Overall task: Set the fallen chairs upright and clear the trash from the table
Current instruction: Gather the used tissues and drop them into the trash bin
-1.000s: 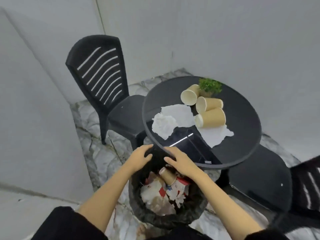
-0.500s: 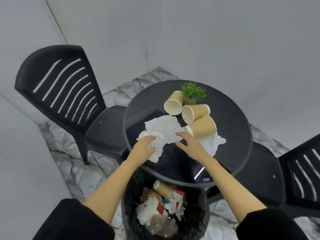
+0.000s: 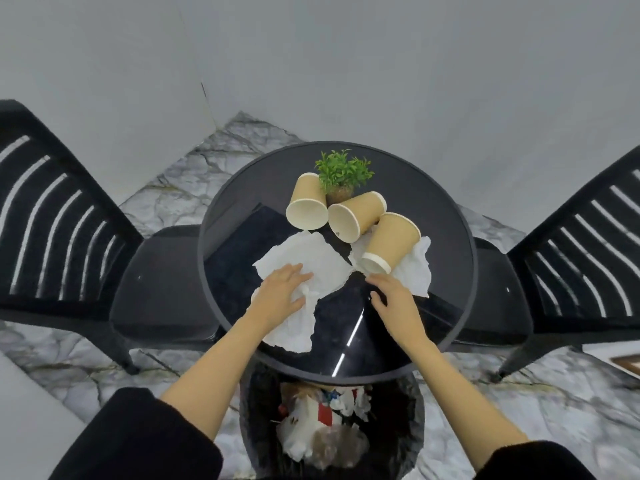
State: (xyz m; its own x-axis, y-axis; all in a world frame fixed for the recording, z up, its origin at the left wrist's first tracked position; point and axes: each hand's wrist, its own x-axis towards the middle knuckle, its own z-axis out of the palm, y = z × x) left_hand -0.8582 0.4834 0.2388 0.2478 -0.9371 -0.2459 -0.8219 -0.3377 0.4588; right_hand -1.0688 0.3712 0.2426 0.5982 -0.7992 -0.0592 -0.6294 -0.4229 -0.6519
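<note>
A round black glass table (image 3: 446,237) carries three tan paper cups lying on their sides: one (image 3: 306,202) at the left, one (image 3: 355,214) in the middle, one (image 3: 391,242) on a white napkin (image 3: 415,268). A larger crumpled white napkin (image 3: 311,258) lies at the table's left-middle. My left hand (image 3: 282,294) presses flat on this napkin, fingers spread. My right hand (image 3: 393,299) hovers just below the right cup's rim, fingers apart, holding nothing. Two black slatted chairs stand upright, one at the left (image 3: 62,230) and one at the right (image 3: 575,251).
A black bin (image 3: 256,410) lined with a bag and holding paper trash sits under the table's near edge, between my arms. A small green plant (image 3: 343,173) stands behind the cups. Grey walls close in behind; the floor is marble.
Both hands rose from the bin's rim to the tabletop. The left hand landed on the large napkin and dragged part of it nearer; the right hand stays by the nearest cup.
</note>
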